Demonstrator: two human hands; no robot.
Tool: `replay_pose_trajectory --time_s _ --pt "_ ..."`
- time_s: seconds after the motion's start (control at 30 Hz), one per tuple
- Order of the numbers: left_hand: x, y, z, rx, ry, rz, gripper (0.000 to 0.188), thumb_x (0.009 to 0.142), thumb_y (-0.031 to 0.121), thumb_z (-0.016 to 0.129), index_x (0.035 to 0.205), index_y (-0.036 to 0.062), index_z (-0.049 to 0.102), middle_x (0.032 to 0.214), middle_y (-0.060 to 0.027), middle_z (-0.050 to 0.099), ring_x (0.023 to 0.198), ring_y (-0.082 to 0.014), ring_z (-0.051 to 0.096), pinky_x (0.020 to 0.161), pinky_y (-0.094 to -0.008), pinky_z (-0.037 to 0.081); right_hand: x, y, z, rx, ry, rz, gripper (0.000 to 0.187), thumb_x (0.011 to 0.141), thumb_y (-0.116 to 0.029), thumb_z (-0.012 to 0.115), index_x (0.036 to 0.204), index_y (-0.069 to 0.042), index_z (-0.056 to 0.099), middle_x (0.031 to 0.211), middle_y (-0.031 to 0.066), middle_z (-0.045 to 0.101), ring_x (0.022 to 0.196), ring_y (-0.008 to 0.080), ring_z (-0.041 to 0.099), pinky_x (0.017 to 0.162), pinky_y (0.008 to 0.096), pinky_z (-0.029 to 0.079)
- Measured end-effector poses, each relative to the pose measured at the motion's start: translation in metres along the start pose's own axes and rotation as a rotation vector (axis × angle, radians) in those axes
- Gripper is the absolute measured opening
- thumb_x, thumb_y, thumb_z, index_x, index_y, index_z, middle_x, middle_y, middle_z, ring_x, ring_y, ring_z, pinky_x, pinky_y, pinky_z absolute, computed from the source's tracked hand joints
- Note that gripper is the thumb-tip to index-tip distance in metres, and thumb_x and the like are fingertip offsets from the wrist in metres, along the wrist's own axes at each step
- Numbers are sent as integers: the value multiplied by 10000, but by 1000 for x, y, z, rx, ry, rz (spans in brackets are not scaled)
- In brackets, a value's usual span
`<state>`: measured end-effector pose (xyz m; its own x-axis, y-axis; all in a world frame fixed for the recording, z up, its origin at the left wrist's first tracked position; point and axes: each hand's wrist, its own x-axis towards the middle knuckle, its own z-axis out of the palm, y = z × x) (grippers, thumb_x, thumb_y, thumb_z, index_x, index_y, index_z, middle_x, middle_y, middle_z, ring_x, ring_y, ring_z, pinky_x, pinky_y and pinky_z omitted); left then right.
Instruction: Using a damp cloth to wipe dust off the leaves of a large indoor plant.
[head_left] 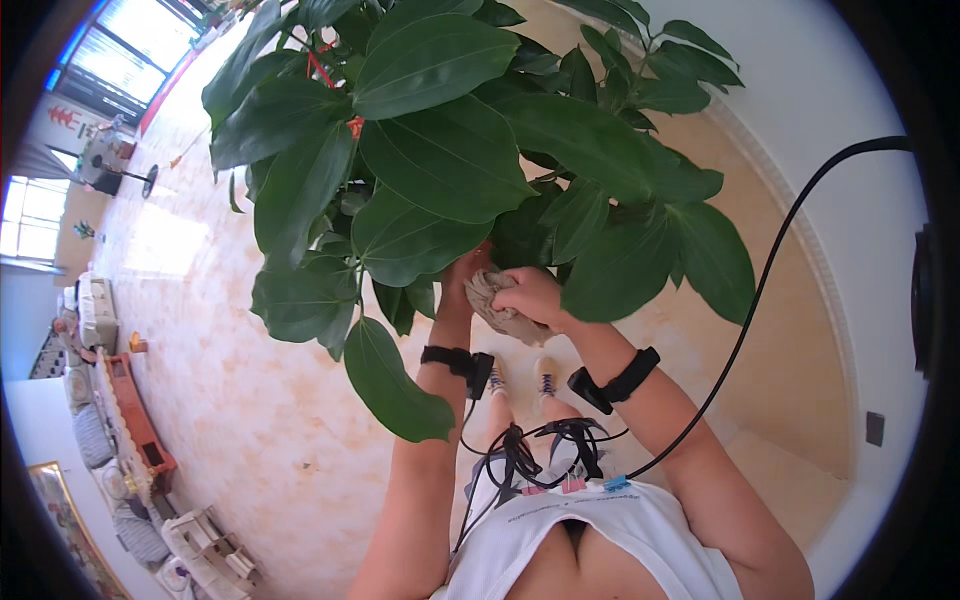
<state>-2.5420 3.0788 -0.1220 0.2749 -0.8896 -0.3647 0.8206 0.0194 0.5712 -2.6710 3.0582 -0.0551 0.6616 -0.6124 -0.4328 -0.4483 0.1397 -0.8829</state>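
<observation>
A large potted-type plant with broad, glossy dark green leaves fills the upper middle of the view, and its base is hidden. Under the lower leaves, my right hand is closed around a crumpled beige cloth. My left hand reaches up beside the cloth, close to the right hand. Leaves and the cloth cover its fingers, so their grip does not show. One long leaf hangs down in front of my left forearm.
A black cable arcs from the right wall to my waist, where more cable is bundled. Straps with small black devices circle both forearms. At the far left stand cushioned seats, an orange-brown wooden table and a seated person.
</observation>
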Motion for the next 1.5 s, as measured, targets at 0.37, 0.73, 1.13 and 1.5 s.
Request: replay_pose_trajectory --time_s 0.37,0.73,1.13,1.5 --pt "16 -32 -22 -8 -32 -2 327 809 224 492 1073 38 440 1077 -75 470 976 -175 464 800 -296 400 33 -6 19 -228 585 -162 269 669 -150 536 870 28 512 844 169 547 780 327 525 689 359 409" --pt "-10 -27 -20 -266 31 -59 327 780 190 540 1062 50 454 1043 -78 515 904 -181 522 737 -317 457 23 -30 19 -813 360 -54 341 768 -197 424 1080 -65 456 1044 174 507 962 330 485 771 421 392" --pt "-5 -29 -24 -283 -127 -4 211 820 158 458 1003 55 485 991 -69 536 916 -190 509 814 -328 411 23 -36 13 -827 188 76 277 691 -189 497 918 -37 547 950 187 538 885 333 518 721 397 425" --pt "-77 7 -46 512 198 3 401 831 289 397 1164 65 396 1088 -65 469 1026 -163 415 834 -339 354 -15 -46 2 951 -251 133 264 740 -161 527 972 -36 520 899 63 555 833 152 534 738 272 433"
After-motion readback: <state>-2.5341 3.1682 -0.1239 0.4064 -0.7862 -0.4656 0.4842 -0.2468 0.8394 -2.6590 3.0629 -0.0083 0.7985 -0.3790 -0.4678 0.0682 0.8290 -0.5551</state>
